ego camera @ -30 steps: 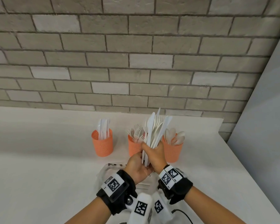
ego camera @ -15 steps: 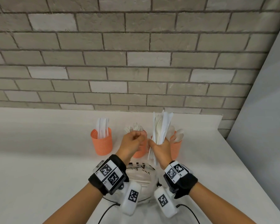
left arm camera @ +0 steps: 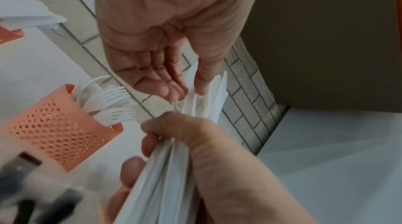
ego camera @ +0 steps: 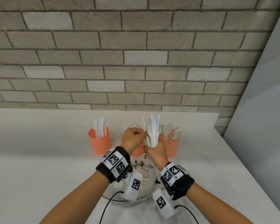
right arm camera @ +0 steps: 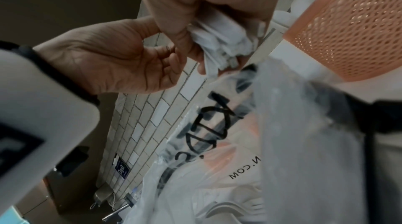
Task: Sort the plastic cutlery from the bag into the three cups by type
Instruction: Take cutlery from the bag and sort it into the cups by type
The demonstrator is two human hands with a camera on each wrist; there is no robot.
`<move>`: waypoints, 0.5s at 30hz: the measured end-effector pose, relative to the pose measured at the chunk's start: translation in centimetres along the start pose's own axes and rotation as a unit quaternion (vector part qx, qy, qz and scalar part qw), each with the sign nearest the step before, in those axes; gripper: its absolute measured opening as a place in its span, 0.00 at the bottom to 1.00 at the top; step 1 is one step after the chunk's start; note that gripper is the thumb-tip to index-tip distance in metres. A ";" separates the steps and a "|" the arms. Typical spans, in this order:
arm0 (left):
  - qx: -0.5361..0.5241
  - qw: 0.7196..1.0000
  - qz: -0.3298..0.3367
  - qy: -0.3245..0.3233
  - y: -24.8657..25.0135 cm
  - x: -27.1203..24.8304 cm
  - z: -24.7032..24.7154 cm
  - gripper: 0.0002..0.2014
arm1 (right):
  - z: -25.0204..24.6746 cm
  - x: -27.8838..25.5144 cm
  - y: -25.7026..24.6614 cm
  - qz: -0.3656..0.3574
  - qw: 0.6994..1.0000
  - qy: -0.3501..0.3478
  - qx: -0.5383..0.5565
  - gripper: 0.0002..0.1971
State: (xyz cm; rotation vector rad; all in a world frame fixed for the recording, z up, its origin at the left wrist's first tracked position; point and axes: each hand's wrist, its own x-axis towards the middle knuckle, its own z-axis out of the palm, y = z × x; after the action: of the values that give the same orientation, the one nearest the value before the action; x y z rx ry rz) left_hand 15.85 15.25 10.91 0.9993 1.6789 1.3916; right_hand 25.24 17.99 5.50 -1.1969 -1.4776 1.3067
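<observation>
Three orange mesh cups stand in a row: the left cup (ego camera: 99, 143) holds knives, the middle cup (left arm camera: 54, 128) holds forks, and the right cup (ego camera: 170, 146) holds spoons. My right hand (ego camera: 152, 148) grips a bundle of white cutlery (ego camera: 154, 131) upright in front of the middle and right cups. My left hand (ego camera: 144, 135) pinches one white piece (left arm camera: 191, 76) near the top of that bundle between thumb and fingers; its type is unclear. The clear plastic bag (ego camera: 142, 178) lies on the table under my wrists.
The white table (ego camera: 39, 159) runs to a grey brick wall (ego camera: 136, 62) behind the cups. A pale panel (ego camera: 265, 110) stands at the right, past the table's right edge. Black cables (ego camera: 107, 206) trail from my wrist cameras toward me.
My left hand has moved right, from over the fork cup to the bundle, and now pinches a piece there. My right hand keeps its grip on the bundle, held more upright.
</observation>
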 end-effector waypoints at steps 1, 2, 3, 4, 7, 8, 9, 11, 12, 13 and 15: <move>-0.008 1.000 -0.001 0.000 0.3 0.1 -0.2 0.07 | 0.0 0.0 0.0 0.006 1.000 -0.007 -0.007 0.18; -0.016 1.000 0.000 0.002 0.6 0.2 -0.4 0.07 | -0.1 0.0 0.0 0.011 1.000 -0.015 -0.014 0.18; -0.023 1.000 0.004 0.007 1.0 0.4 -0.6 0.06 | -0.1 -0.1 0.0 0.014 0.999 -0.024 -0.022 0.18; -0.033 0.999 0.011 0.016 1.4 0.6 -0.9 0.06 | -0.1 -0.1 0.0 0.016 0.999 -0.032 -0.029 0.17; -0.072 0.995 0.045 0.057 2.9 1.3 -1.8 0.05 | -0.3 -0.2 -0.1 0.017 0.998 -0.042 -0.032 0.14; -0.093 0.992 0.055 0.068 3.4 1.4 -2.0 0.05 | -0.4 -0.2 -0.1 0.016 0.999 -0.041 -0.029 0.12; -0.115 0.989 0.060 0.074 3.7 1.5 -2.2 0.04 | -0.4 -0.1 -0.2 0.015 0.999 -0.037 -0.024 0.11; -0.120 0.988 0.060 0.077 3.8 1.5 -2.2 0.04 | -0.4 0.0 -0.4 0.010 1.000 -0.025 -0.015 0.10; -0.091 0.991 0.060 0.078 3.6 1.5 -2.1 0.05 | -0.4 0.1 -0.5 0.009 1.000 -0.018 -0.017 0.09; -0.050 0.994 0.066 0.075 3.2 1.4 -1.9 0.06 | -0.3 0.3 -0.6 0.009 1.000 -0.011 -0.024 0.09; 0.029 0.993 0.095 0.057 2.5 0.9 -1.3 0.06 | -0.1 0.6 -1.0 0.008 0.999 -0.001 -0.044 0.07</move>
State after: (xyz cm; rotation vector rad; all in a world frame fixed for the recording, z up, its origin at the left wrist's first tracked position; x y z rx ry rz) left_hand 14.60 15.84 13.49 1.1572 1.7525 1.5571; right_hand 25.12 18.57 6.46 -1.2662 -1.5439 1.2644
